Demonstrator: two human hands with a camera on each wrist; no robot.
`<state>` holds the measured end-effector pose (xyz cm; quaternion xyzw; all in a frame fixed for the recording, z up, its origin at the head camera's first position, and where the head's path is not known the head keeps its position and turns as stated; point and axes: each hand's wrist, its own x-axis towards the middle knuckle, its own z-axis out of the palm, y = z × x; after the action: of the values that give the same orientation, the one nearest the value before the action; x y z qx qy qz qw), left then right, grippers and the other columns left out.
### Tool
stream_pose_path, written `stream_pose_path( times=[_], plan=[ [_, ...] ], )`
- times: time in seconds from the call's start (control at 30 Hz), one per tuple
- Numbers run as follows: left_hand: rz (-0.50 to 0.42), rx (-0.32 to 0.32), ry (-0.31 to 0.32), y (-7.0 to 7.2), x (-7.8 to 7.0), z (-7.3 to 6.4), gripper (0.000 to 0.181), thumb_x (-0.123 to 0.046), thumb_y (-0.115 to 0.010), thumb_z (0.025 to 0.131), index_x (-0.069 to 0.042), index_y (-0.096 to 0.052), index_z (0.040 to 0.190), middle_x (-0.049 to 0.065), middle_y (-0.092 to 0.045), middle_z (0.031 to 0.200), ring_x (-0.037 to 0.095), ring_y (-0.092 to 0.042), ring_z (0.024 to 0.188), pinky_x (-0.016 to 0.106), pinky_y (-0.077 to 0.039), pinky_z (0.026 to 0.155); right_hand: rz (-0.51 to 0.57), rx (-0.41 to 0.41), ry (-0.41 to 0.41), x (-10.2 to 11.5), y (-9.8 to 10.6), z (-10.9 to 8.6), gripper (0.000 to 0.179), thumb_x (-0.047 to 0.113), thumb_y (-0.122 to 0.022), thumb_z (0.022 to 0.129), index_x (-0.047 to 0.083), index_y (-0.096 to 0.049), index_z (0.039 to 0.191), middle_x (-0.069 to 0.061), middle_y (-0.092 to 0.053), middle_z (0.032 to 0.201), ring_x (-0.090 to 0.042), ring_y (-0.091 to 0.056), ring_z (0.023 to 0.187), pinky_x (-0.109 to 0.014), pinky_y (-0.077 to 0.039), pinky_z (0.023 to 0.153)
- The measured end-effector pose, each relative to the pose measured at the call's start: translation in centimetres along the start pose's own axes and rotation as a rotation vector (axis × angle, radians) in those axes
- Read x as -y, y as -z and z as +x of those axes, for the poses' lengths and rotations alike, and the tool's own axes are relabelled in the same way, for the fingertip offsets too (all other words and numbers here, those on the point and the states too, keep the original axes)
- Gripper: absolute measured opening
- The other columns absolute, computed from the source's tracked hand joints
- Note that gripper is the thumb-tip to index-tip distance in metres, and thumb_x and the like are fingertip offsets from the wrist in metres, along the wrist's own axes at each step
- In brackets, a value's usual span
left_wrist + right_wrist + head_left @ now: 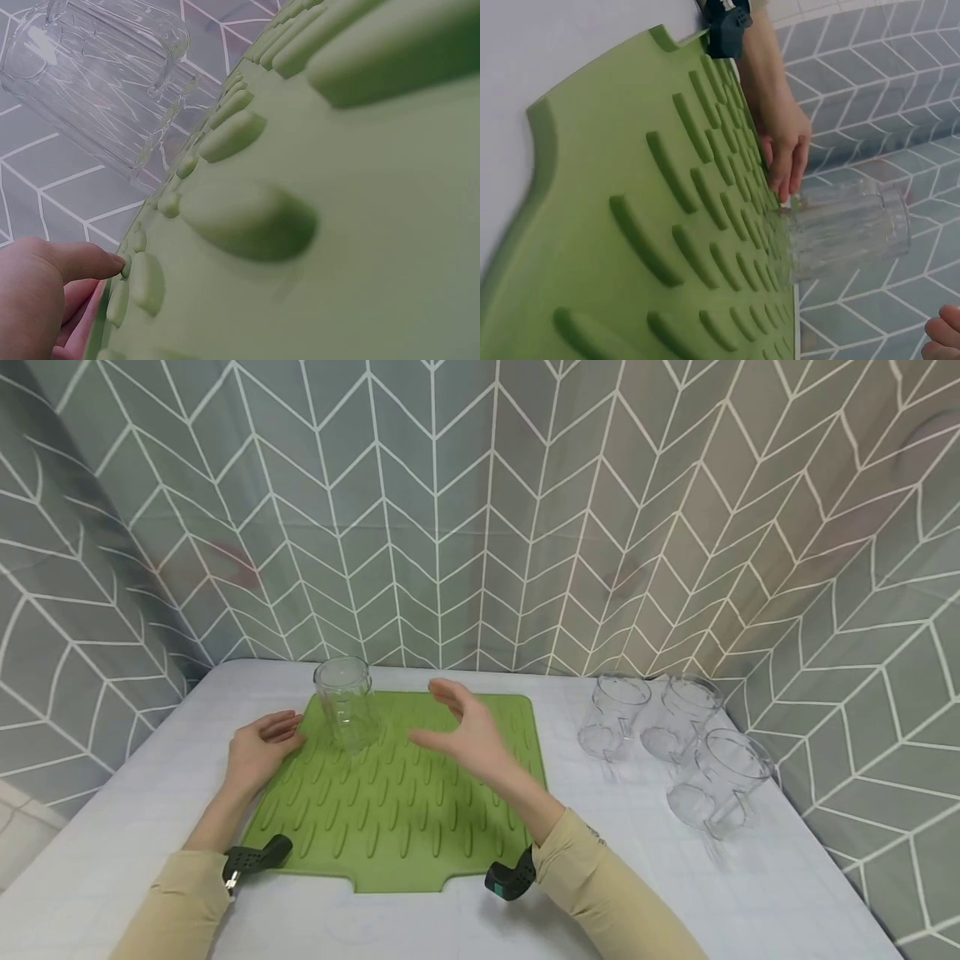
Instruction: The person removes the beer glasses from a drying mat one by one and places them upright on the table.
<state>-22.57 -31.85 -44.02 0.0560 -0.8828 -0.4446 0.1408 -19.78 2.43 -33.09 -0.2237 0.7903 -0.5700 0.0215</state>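
A clear glass mug (347, 706) stands on the far left part of a green ridged mat (405, 847). My left hand (262, 747) rests at the mat's left edge, a little left of the mug and apart from it. In the left wrist view its thumb (94, 260) touches the mat's edge, with the other fingers partly hidden behind. My right hand (468, 731) hovers over the mat, right of the mug, thumb and fingers spread apart with nothing between them. Only its fingertips (945, 334) show in the right wrist view.
Three more clear glass mugs, a back left one (613, 717), a back right one (681, 718) and a nearer one (720, 783), stand on the white tablecloth (607, 827) at right. A patterned curtain (465, 518) rises behind the table and along its sides.
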Motion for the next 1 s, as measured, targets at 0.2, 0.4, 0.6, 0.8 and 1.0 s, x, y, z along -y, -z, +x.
stream_pose_path(
  times=[0.2,0.4,0.6,0.8,1.0],
  plan=[
    [-0.001,0.001,-0.008,0.1,-0.1,0.1,0.052,-0.018,-0.068,0.095,0.003,-0.052,0.14,0.023,-0.063,0.132,0.018,-0.068,0.11,0.001,-0.048,0.078,-0.011,0.016,-0.025,0.7,-0.9,1.1,0.082,0.024,-0.082,0.084,0.01,-0.04,0.152,-0.005,-0.047,0.153,-0.023,-0.04,0.143,-0.039,-0.031,0.122],
    [-0.005,-0.002,-0.016,0.1,-0.1,0.0,0.052,-0.017,-0.067,0.095,0.005,-0.052,0.14,0.024,-0.062,0.132,0.022,-0.068,0.112,0.0,-0.048,0.078,-0.062,0.001,-0.054,1.5,-1.8,2.0,0.084,0.03,-0.084,0.081,0.015,-0.041,0.151,-0.001,-0.047,0.153,-0.023,-0.041,0.142,-0.045,-0.036,0.118],
    [-0.008,0.004,-0.019,0.0,-0.2,-0.2,0.052,-0.017,-0.066,0.096,0.006,-0.051,0.14,0.025,-0.061,0.133,0.043,-0.059,0.121,0.0,-0.048,0.078,-0.105,-0.009,-0.067,1.4,-3.2,3.5,0.085,0.031,-0.084,0.08,0.016,-0.04,0.152,-0.001,-0.047,0.153,-0.019,-0.043,0.141,-0.041,-0.038,0.117],
    [-0.003,0.004,-0.015,0.1,-0.3,-0.3,0.052,-0.016,-0.066,0.096,0.006,-0.051,0.14,0.025,-0.061,0.133,0.042,-0.06,0.121,0.0,-0.048,0.078,-0.132,-0.023,-0.088,1.5,-4.5,4.4,0.086,0.033,-0.085,0.08,0.018,-0.041,0.152,-0.001,-0.049,0.151,-0.019,-0.045,0.138,-0.039,-0.042,0.114],
    [-0.004,0.004,-0.02,-0.1,-0.2,-0.3,0.052,-0.018,-0.067,0.096,0.005,-0.051,0.14,0.024,-0.062,0.133,0.041,-0.061,0.12,0.0,-0.048,0.078,-0.143,-0.036,-0.109,2.0,-5.2,5.2,0.086,0.033,-0.085,0.08,0.017,-0.041,0.152,-0.002,-0.049,0.15,-0.022,-0.046,0.137,-0.041,-0.044,0.112]
  ],
)
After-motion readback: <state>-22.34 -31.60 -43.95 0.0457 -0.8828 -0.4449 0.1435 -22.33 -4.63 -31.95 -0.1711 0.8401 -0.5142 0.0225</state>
